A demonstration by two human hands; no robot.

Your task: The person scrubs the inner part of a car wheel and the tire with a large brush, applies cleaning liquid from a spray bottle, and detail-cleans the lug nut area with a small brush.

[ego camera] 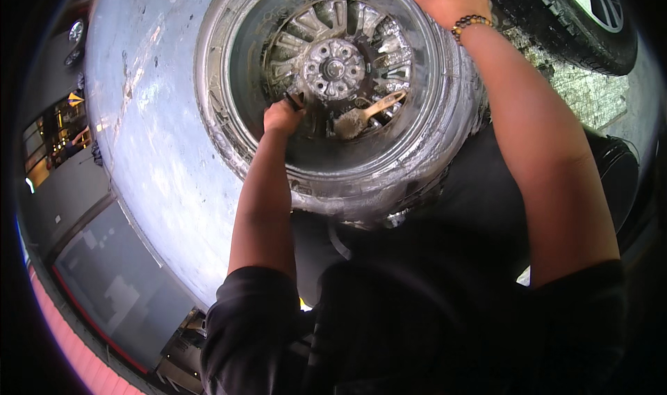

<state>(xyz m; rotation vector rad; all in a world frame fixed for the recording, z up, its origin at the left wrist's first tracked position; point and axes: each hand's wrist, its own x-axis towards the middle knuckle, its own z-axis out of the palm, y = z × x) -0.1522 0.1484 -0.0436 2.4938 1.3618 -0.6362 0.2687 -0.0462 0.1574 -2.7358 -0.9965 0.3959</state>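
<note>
A wet, dirty car wheel with its tyre point(365, 199) lies flat before me, the hollow inner side of its alloy rim point(333, 69) facing up. My left hand point(284, 118) is down inside the rim barrel, closed around a short black handle point(295, 101); whatever the handle leads to is hidden or too dark to make out. Across the spokes near it rests a brush point(370, 114) with a pale wooden handle and matted bristles. At the wheel's far right edge, my right hand point(456, 1) lies on the tyre with the thumb apart, a beaded bracelet at its wrist.
Another tyre on a silver alloy wheel point(573, 20) is close by on the right. Wet, foamy ground point(573, 87) shows below it. Smooth grey floor point(167, 186) stretches to the left, and a parked car's wheel point(76, 32) appears at the far left.
</note>
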